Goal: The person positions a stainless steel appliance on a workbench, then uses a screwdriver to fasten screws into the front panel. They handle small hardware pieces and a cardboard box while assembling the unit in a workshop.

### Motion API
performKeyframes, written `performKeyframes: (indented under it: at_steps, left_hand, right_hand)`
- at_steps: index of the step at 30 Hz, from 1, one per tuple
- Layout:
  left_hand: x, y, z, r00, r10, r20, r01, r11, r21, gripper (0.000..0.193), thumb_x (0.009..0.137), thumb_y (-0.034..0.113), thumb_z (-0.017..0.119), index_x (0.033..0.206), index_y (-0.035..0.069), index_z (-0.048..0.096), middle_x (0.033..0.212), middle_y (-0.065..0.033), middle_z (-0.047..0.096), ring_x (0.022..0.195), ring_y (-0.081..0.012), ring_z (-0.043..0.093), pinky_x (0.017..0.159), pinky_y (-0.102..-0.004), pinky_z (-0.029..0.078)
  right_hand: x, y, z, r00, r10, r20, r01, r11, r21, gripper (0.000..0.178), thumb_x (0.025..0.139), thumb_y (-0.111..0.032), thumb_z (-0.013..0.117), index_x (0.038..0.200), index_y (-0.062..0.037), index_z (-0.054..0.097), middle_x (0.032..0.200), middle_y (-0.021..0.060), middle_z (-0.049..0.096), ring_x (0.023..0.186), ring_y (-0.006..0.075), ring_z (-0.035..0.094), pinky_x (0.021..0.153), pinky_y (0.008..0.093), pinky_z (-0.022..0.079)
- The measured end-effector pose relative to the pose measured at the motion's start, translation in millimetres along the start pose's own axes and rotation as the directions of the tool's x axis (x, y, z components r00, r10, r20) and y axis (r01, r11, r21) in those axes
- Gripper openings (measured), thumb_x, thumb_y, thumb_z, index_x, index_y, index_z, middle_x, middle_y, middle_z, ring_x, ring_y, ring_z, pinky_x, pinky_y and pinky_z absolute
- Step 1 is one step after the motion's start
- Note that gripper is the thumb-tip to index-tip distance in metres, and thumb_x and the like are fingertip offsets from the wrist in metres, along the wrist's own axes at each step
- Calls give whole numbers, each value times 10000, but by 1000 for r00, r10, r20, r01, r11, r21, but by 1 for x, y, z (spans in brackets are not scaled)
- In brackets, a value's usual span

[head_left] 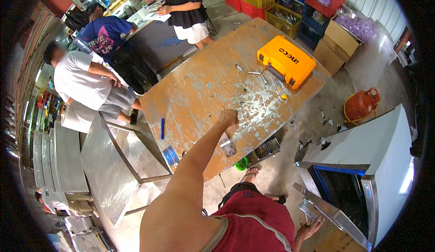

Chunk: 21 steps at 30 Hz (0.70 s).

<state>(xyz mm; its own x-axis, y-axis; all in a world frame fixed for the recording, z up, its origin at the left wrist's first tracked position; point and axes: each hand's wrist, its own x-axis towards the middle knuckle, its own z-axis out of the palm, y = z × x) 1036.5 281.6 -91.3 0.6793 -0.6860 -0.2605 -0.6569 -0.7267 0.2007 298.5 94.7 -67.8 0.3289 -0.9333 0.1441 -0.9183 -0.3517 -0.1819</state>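
Observation:
My left hand (228,117) is closed in a fist low over the worn brown table (195,93); whatever it holds, if anything, is hidden. Beside that forearm lies a small greyish block-shaped piece (227,145). A blue marker (162,128) and a blue flat container (171,155) rest near the table's left edge. Down at the lower right, my right hand (310,229) has its fingers stretched out next to a metal bracket (309,210) on the silver-edged door (333,215) of a white cabinet (358,145). No grip on the door can be seen.
An orange tool case (286,61) stands on the table, near a yellow-handled screwdriver (281,91). Below the table edge are a compartment tray (267,148) and a green bowl (241,163). An orange gas cylinder (361,105) stands right. Several people are at the upper left, beside metal panels (108,161).

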Motion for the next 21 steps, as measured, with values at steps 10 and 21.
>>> performKeyframes:
  at_steps: [10, 21]
  left_hand:
    - [-56, 126, 49, 991, 23, -134, -119, 629, -768, 297, 948, 157, 640, 1212, 28, 686, 1007, -184, 757, 860, -241, 721, 759, -392, 571]
    - [-254, 381, 81, 759, 505, 410, 124, 507, -853, 230, 1058, 177, 534, 1202, 8, 593, 1047, -134, 731, 849, -191, 697, 723, -325, 552]
  right_hand:
    - [0, -6, -8, 995, 55, 86, -81, 938, 336, 675, 881, 22, 590, 1524, -104, 428, 1590, 197, 387, 1446, 399, 399, 1142, 445, 400]
    - [19, 60, 41, 949, 0, 316, -63, 980, 189, 771, 925, -110, 653, 1585, -340, 329, 1618, 162, 360, 1397, 409, 453, 1050, 460, 482]
